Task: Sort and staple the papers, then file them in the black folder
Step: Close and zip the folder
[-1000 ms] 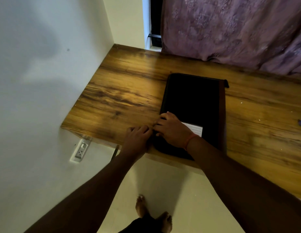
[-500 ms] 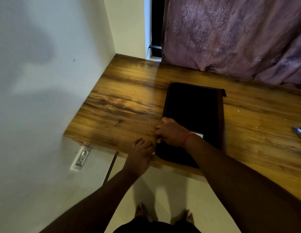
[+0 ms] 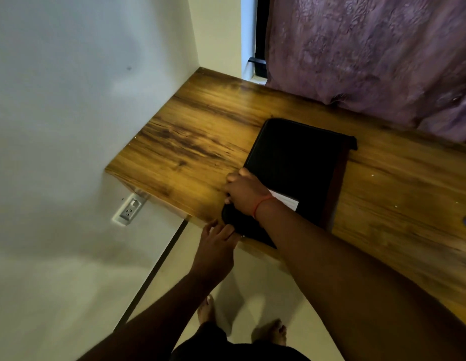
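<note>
A white socket (image 3: 127, 210) sits on the wall at lower left; the left hand (image 3: 216, 241) reaches the near corner of the black folder (image 3: 294, 165), fingertips pinched on its edge at the desk's (image 3: 190, 142) front; the right hand (image 3: 245, 192) lies curled on the folder's left side, gripping that edge; the folder lies flat and closed in the middle; a purple curtain (image 3: 370, 53) hangs at upper right.
</note>
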{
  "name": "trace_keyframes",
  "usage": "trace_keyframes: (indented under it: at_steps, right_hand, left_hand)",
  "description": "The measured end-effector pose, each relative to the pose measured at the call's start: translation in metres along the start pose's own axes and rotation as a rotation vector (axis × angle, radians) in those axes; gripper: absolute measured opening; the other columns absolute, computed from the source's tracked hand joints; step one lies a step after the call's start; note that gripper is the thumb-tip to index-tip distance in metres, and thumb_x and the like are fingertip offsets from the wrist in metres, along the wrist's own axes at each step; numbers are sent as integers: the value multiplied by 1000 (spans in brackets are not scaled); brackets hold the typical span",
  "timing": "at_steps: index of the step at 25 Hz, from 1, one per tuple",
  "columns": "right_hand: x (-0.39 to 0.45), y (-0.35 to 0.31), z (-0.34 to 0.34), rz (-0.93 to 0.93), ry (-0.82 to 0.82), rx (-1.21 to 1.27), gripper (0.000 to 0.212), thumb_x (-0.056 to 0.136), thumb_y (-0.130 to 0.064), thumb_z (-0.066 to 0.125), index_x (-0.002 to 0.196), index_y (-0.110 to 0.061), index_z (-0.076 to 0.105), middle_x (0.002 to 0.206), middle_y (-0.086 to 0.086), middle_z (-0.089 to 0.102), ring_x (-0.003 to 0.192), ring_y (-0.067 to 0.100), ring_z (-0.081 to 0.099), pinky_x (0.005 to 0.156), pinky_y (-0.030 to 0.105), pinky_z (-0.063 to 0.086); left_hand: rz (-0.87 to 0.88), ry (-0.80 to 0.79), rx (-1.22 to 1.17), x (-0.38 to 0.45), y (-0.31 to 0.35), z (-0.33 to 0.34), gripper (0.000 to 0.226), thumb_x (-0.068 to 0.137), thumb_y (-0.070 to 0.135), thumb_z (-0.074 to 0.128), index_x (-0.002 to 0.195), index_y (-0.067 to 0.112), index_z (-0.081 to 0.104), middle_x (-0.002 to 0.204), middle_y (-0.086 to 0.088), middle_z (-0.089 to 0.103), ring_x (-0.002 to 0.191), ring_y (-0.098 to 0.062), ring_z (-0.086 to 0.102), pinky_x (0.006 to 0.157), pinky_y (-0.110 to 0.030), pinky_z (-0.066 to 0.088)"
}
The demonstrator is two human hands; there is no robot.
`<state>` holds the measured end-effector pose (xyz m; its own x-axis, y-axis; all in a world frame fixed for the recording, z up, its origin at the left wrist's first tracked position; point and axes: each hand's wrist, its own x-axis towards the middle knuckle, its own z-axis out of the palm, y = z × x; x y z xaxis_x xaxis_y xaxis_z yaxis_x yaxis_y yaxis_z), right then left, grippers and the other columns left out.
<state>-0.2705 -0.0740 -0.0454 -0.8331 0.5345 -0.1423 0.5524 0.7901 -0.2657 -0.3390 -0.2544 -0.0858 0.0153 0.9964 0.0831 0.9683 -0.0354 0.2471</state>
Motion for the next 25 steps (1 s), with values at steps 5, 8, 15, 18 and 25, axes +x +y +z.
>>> trace_keyframes:
  at_steps: [5, 8, 15, 18, 25]
  right_hand:
    - [-47, 40, -19, -46, -47, -45, 59, 90, -45, 61, 143, -28, 41, 159, 0, 22, 145, 29, 13, 118, 50, 15]
    - [-98, 83, -14, 74, -55, -117, 70, 90, -65, 43, 151, -39, 20, 163, -6, 4, 150, 23, -4, 120, 52, 0]
    - [-129, 98, 14, 80, 74, -257, 71, 93, -68, 13, 154, -32, 9, 164, -2, 7, 151, 23, 2, 119, 55, 5]
    - [-127, 100, 16, 72, 77, -243, 72, 93, -68, 13, 154, -32, 10, 164, -2, 8, 150, 24, 3, 119, 55, 5]
    - [-125, 105, 13, 58, 30, -160, 71, 94, -67, 21, 154, -33, 7, 164, -4, 0, 150, 22, -6, 118, 54, -2]
  left_hand:
    - [-102, 16, 6, -10, 54, 9, 28, 82, 10, 56, 105, 23, 65, 112, 6, 59, 113, -14, 56, 111, -44, 34]
    - [-201, 68, -10, -16, 81, 15, 31, 73, 14, 77, 102, 20, 68, 102, 3, 63, 90, -15, 63, 90, -39, 47]
    - [-118, 74, 21, -14, 136, 21, 23, 81, 23, 70, 104, 20, 68, 99, 4, 62, 85, -11, 61, 81, -31, 47]
    - [-93, 30, -24, -2, 164, 28, 20, 88, 29, 62, 106, 22, 66, 100, 5, 60, 87, -10, 59, 85, -31, 47]
    - [40, -9, -17, 25, 217, 51, 30, 87, 31, 53, 110, 21, 68, 109, 2, 65, 92, -15, 63, 80, -33, 45]
